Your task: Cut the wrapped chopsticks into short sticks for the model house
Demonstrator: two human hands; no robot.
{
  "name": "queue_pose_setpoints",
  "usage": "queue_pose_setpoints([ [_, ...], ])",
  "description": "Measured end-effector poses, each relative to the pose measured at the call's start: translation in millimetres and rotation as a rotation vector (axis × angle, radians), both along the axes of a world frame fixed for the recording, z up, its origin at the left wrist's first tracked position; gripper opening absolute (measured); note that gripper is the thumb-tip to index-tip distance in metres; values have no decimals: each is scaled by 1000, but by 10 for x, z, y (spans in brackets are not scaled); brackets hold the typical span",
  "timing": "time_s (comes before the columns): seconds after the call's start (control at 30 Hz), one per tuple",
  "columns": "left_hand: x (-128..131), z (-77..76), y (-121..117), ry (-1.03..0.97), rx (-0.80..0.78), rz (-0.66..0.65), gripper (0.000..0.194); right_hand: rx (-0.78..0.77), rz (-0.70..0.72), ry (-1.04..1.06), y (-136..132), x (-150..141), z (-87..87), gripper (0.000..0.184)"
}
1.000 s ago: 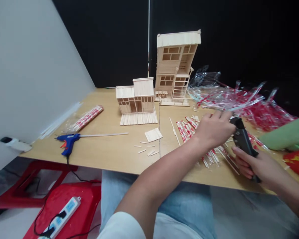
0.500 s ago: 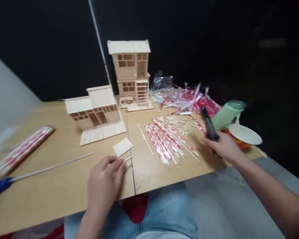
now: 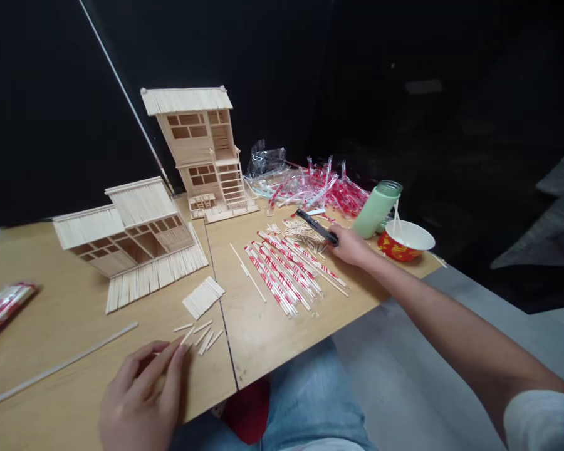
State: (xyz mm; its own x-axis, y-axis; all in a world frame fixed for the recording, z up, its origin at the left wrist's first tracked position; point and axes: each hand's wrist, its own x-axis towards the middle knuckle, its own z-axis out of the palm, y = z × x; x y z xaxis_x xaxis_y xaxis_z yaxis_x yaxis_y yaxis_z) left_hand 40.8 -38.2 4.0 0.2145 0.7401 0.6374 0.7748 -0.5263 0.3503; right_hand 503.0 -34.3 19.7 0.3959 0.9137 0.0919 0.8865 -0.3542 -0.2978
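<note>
Left hand (image 3: 143,391) pinching short stick (image 3: 188,335); right hand (image 3: 351,246) grasping black tool (image 3: 317,227).
Beyond left grip: low house (image 3: 143,203), tall house (image 3: 188,147), slat panel (image 3: 203,297) assembled; loose pieces (image 3: 205,342) unjoined.

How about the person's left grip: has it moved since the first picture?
Yes, leftward: the left grip was right of the dark table seam, by the black tool; now it is left of that seam, by the short sticks.

A big house (image 3: 192,134), small house (image 3: 136,219), mat (image 3: 203,298), short sticks (image 3: 205,342), long sticks (image 3: 269,280), wrappers (image 3: 331,191), bottle (image 3: 374,212) and bowl (image 3: 401,252) sit on the counter (image 3: 263,341).
</note>
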Motion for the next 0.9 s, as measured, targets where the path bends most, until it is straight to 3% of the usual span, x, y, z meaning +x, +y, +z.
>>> queue_pose_setpoints([
  [0.2, 22, 38, -129, -227, -114, -103, 18, -33, 119, 78, -56, 91, 82, 20],
  [0.3, 118, 97, -205, -368, -208, -152, 15, 9, 127, 166, -111, -19, 180, 22],
  [0.4, 386, 166, -258, -558, -471, -195, 19, 64, 150, 308, -206, -358, 275, 17],
  [0.47, 662, 204, -269, -727, -668, -246, 25, 125, 188, 520, -282, -694, 327, 19],
  [0.53, 962, 230, -256, -875, -797, -323, 27, 256, 203, 1125, -352, -1057, 368, 36],
  [0.63, 1317, 253, -212, -1029, -910, -432, 30, 324, 229, 1567, -425, -1521, 393, 48],
  [0.77, 1453, 265, -175, -1167, -933, -459, 29, 466, 240, 1627, -454, -1878, 324, 44],
  [0.9, 1384, 274, -186, -1090, -824, -408, 24, 611, 157, 1559, -457, -2050, 228, 41],
])
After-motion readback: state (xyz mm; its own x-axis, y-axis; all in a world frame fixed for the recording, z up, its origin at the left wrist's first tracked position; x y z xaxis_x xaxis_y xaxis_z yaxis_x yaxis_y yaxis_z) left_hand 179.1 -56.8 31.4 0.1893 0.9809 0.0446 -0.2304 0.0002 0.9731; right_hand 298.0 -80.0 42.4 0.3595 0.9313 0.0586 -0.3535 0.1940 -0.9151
